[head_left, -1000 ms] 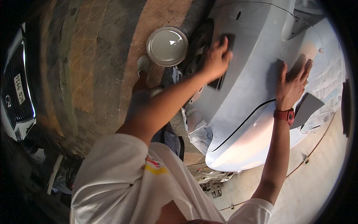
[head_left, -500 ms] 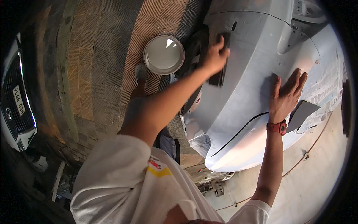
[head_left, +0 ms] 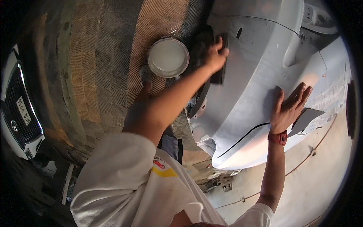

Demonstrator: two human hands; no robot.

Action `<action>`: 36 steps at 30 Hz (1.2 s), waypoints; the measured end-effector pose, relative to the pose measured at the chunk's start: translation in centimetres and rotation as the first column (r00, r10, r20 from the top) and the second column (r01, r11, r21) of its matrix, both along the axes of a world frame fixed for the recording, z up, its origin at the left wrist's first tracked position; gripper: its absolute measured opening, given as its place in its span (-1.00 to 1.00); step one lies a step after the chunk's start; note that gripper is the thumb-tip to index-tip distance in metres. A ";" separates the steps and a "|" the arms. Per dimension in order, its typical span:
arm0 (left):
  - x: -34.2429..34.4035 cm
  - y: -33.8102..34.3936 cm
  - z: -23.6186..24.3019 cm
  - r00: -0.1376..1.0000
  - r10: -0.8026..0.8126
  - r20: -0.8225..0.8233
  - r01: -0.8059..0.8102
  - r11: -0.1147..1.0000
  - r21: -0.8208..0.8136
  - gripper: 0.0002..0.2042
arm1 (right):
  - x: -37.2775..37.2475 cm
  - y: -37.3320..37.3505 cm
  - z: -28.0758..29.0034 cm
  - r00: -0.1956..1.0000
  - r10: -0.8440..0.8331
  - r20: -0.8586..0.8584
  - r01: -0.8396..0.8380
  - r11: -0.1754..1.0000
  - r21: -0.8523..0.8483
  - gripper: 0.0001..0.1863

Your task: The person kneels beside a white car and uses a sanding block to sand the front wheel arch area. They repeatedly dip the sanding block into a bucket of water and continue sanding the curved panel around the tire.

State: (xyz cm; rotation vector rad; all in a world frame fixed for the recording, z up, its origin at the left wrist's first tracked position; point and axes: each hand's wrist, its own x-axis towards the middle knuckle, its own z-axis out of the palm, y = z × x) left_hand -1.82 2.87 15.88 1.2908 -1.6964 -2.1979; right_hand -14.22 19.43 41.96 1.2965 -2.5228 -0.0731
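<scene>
L hand [head_left: 216, 59] holds a dark flat block [head_left: 217, 78] on the grey car body [head_left: 245, 64]. Thumb & 1 finger stick out; the rest are hard to see b/c of blur. The block is on the L side of the body, just to the near side of a small dark slot [head_left: 239, 33]. Half a sec ago it was a bit farther from the slot; now it's closer. R hand [head_left: 287, 112] lies flat on the body, fingers a bit apart, in abt the same spot as before. A red watch [head_left: 278, 138] is on its wrist. A grey sheet [head_left: 310, 116] is just R of the wrist, w/ newspaper [head_left: 331, 92] on its far side. A round tub [head_left: 187, 62] w/ cloudy liquid [head_left: 167, 56] is L of the block. The liquid's bright shine from before is gone now.
</scene>
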 end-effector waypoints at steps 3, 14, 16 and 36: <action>0.1 -1.5 1.0 0.993 -0.076 0.090 0.085 0.992 -0.097 -0.27 | 0.0 0.1 0.1 1.000 -0.028 0.009 0.028 0.999 0.022 -0.18; 3.6 4.1 1.1 0.999 -0.015 -0.042 0.006 0.980 -0.197 -0.33 | -0.2 0.8 -0.1 1.000 0.009 -0.020 -0.009 1.000 -0.014 -0.20; 2.4 1.6 -1.3 0.982 -0.118 0.145 0.163 0.923 -0.348 -0.32 | -0.5 0.1 -0.4 0.999 0.045 -0.015 -0.046 0.998 -0.046 -0.21; 21.6 24.2 7.3 0.984 -0.151 -0.089 0.070 0.803 -0.591 -0.33 | -2.8 3.4 -2.9 0.981 0.028 -0.193 -0.045 0.995 -0.084 -0.25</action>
